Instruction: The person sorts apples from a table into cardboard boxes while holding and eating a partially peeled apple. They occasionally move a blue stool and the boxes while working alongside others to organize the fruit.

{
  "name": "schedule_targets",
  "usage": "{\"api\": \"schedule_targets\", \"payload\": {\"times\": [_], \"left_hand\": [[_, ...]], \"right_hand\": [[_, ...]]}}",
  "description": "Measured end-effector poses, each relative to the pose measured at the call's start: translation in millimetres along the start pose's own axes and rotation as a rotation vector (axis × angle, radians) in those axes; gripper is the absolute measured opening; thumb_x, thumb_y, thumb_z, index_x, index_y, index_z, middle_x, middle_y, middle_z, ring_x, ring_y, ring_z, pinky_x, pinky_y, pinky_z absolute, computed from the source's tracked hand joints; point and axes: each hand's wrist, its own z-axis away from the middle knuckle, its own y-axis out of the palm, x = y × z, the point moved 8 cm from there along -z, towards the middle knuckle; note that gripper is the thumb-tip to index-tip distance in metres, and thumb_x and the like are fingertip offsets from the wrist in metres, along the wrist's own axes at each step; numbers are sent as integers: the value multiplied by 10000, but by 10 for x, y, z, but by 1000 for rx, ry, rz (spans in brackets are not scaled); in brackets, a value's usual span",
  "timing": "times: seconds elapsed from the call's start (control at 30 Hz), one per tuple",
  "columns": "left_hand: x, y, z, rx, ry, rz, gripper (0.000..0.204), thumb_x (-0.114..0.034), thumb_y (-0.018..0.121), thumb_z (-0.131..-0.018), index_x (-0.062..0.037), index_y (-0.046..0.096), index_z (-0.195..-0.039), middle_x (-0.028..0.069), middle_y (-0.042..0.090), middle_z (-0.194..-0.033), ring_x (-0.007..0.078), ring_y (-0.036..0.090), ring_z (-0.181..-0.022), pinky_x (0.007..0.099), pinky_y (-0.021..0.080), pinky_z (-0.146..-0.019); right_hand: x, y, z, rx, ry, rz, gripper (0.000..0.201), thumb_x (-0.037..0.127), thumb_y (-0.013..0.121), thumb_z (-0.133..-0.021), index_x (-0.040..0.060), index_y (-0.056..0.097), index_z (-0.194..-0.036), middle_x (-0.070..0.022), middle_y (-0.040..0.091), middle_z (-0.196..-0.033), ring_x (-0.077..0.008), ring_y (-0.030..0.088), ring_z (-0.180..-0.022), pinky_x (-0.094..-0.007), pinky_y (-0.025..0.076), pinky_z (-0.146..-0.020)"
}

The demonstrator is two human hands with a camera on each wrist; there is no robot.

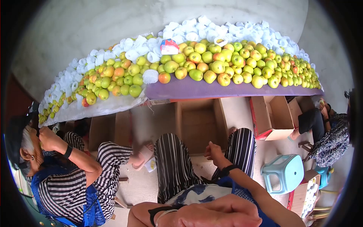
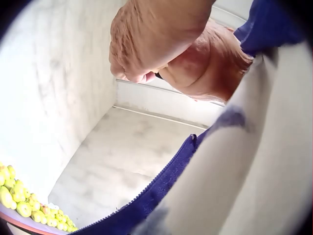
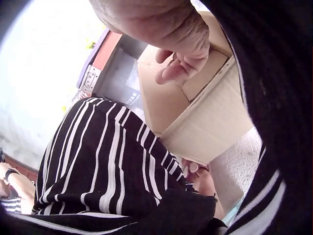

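Observation:
My left hand (image 1: 217, 212) is raised close beneath the head camera, its back large at the bottom of the head view. In the left wrist view the left hand (image 2: 156, 41) appears bent near my neck and blue vest, its fingertips mostly hidden. Between my knees hangs my right hand (image 1: 214, 153), fingers loosely bent with nothing in them. In the right wrist view the right hand (image 3: 181, 54) overlaps an open cardboard box (image 3: 210, 115). Ahead, many green and reddish apples (image 1: 217, 67) lie heaped on a purple-covered table (image 1: 181, 89), with white foam net sleeves (image 1: 189, 28) behind them.
A seated person in stripes (image 1: 64, 189) works at my left, another in a speckled top (image 1: 332, 140) at far right. Cardboard boxes (image 1: 274, 113) stand along the table's front. A light-blue stool (image 1: 283, 172) is on the floor. A red-and-white packet (image 1: 169, 47) sits among the apples.

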Motion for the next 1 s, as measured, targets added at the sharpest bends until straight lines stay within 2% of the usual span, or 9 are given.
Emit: {"api": "schedule_targets", "payload": {"times": [0.3,0.43,0.57,0.67,0.7,0.77,0.8,0.9,1.0], "left_hand": [[13,-3,-52,-258,84,174,685,-351,687,-754,165,449,-1137,251,481,-1104,265,561,-946,308,466,-814],[44,-54,-31,-254,8,171,850,-400,771,-643,161,398,-1162,257,479,-1105,273,565,-950,323,478,-814],[35,-67,-75,-264,121,243,817,-360,790,-631,147,417,-1151,254,480,-1101,283,558,-970,332,482,-816],[100,-121,-67,-391,13,405,734,-287,784,-654,138,435,-1142,295,475,-1106,311,562,-968,339,489,-799],[112,-161,-21,-371,-134,403,725,-282,759,-679,68,407,-1207,264,472,-1124,339,538,-1008,390,483,-825],[171,-290,123,-408,-443,427,776,-305,723,-719,-25,306,-1310,264,395,-1228,427,423,-1138,514,416,-914],[185,-364,73,-518,-426,446,800,-302,727,-714,-29,282,-1321,268,381,-1249,431,404,-1156,514,389,-942],[249,-634,-5,-717,-311,402,818,-260,722,-722,-46,234,-1344,266,340,-1304,433,347,-1206,487,316,-1016],[265,-794,-9,-684,-188,395,731,-224,661,-780,-56,232,-1347,220,387,-1273,382,382,-1194,446,324,-1021]], "right_hand": [[44,3,62,13,-18,-9,381,424,421,-878,57,525,-872,-62,525,-728,-186,550,-592,-309,417,-503],[18,-18,20,15,-29,-20,384,429,427,-875,59,526,-863,-67,538,-731,-185,559,-586,-307,424,-492],[2,-28,-3,-9,-34,-16,380,437,432,-873,69,521,-835,-71,554,-710,-184,572,-576,-312,438,-480],[23,-16,-8,6,-37,-9,382,436,429,-875,67,521,-843,-77,554,-721,-185,570,-586,-324,439,-487],[14,-21,13,13,-41,-7,382,435,428,-876,66,521,-846,-79,554,-725,-186,569,-589,-327,439,-489],[138,-19,190,-64,-221,-23,378,425,426,-877,62,527,-850,-68,540,-711,-182,558,-572,-307,423,-476],[196,-17,266,-101,-312,-30,376,419,424,-877,60,529,-852,-63,533,-704,-180,552,-563,-297,415,-469],[-120,-9,-138,-6,8,-58,373,412,425,-877,55,530,-854,-65,532,-701,-181,552,-560,-298,414,-469],[-148,-35,-159,-8,10,-47,373,409,425,-876,51,529,-865,-69,533,-715,-183,553,-562,-305,416,-471]]}}
